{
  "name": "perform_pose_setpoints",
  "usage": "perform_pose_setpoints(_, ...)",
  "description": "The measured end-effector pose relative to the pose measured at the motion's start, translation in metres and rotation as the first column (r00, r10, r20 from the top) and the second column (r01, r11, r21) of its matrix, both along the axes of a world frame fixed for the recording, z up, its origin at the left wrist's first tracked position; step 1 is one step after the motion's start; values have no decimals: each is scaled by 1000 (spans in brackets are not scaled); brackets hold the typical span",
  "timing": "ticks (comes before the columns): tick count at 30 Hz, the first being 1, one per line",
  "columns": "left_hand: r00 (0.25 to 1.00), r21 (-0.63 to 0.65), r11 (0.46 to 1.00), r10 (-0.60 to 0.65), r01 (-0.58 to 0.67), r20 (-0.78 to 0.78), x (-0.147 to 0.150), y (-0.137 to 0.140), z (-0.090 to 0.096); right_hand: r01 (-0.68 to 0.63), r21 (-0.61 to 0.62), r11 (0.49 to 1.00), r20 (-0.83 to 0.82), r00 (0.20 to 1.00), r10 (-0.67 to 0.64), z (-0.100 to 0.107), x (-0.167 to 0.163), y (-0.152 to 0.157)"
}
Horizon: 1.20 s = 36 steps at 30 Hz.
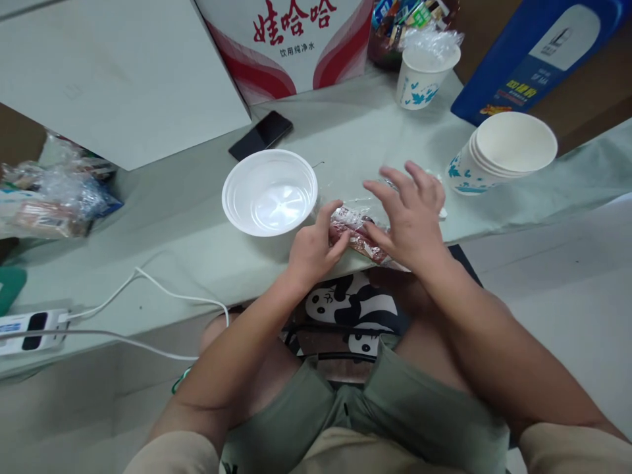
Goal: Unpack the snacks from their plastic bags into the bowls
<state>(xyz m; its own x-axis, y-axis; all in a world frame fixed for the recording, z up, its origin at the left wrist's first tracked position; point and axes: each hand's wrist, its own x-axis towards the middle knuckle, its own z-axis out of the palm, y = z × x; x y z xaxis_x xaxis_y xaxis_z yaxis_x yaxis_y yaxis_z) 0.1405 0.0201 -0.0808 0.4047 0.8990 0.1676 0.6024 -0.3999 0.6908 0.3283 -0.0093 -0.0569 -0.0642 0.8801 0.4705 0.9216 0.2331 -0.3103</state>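
A clear plastic packet with reddish-brown contents and a small printed white label lies near the table's front edge. At its left end is my left hand, thumb and index finger apart and reaching over the wrapper; whether they press on it I cannot tell. My right hand hovers at the packet's right side with its fingers spread, the thumb closest to the wrapper. Just beyond my left hand stands a white plastic bowl, with nothing in it. Part of the packet is hidden beneath my right hand.
A black phone lies behind the bowl. Stacked paper cups, a plastic-filled cup and a blue container stand right. Boxes line the back. Bagged items and a power strip with cables are left.
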Motion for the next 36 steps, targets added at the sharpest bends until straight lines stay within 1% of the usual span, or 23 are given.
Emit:
perform_pose_setpoints(2,1000,11,1000,-4,4,-9,2,-1,-1,-20,-91,996,-8,1000,19,-5,4,13)
perform_pose_setpoints(4,999,18,1000,-1,1,-33,2,-2,-1,0,-118,993,-66,998,-8,-8,11,22)
perform_pose_setpoints(5,999,21,1000,-3,4,-48,2,-3,-1,38,-110,993,-110,993,-50,-9,16,25)
perform_pose_setpoints(7,997,33,999,-16,18,-77,2,-3,-1,153,-89,984,-214,962,-169,-9,26,29)
perform_pose_setpoints(9,995,35,998,-42,45,-90,2,-3,0,268,-115,957,-294,911,-290,-7,36,31)
perform_pose_setpoints(11,995,24,998,-59,61,-77,3,-2,-1,352,-132,927,-324,868,-376,-2,43,31)
perform_pose_setpoints(12,996,17,998,-62,63,-64,3,-2,-1,385,-105,917,-328,857,-398,2,44,30)
perform_pose_setpoints(14,997,9,998,-63,64,-40,4,-1,-1,423,30,906,-328,860,-391,11,41,23)
perform_pose_setpoints(15,998,7,998,-61,61,-30,5,0,0,399,100,912,-318,881,-350,15,37,17)
perform_pose_setpoints(16,998,5,998,-59,60,-23,6,0,0,332,142,932,-298,913,-280,17,31,11)
perform_pose_setpoints(17,998,2,998,-57,57,-16,6,0,1,220,129,967,-267,947,-180,18,25,6)
perform_pose_setpoints(18,999,1,999,-51,51,-7,7,0,1,85,58,995,-244,967,-68,17,20,1)
perform_pose_setpoints(19,999,-2,999,-45,45,4,7,1,2,-28,-37,999,-237,971,18,15,15,-3)
perform_pose_setpoints(20,999,-6,999,-40,40,20,7,1,2,-91,-129,987,-241,969,58,12,12,-5)
perform_pose_setpoints(21,999,-16,999,-36,37,39,7,2,2,-96,-197,976,-250,967,45,9,11,-5)
perform_pose_setpoints(24,995,-74,997,5,3,101,8,4,1,36,-294,955,-239,965,-110,-2,16,-1)
perform_pose_setpoints(25,993,-98,995,30,-19,114,8,4,2,46,-327,944,-222,967,-124,-5,19,1)
perform_pose_setpoints(26,992,-117,992,57,-44,114,9,5,2,31,-363,931,-206,972,-112,-7,21,2)
perform_pose_setpoints(28,993,-136,987,91,-80,78,12,6,4,-37,-417,908,-187,981,-46,-8,22,2)
perform_pose_setpoints(30,995,-144,986,94,-89,27,15,8,6,-92,-436,895,-188,982,10,-8,19,-1)
perform_pose_setpoints(32,995,-150,983,101,-102,-17,19,9,7,-96,-462,882,-184,983,11,-6,11,-4)
perform_pose_setpoints(36,989,-177,974,126,-138,-80,23,11,8,-57,-507,860,-154,988,-25,-5,-3,-6)
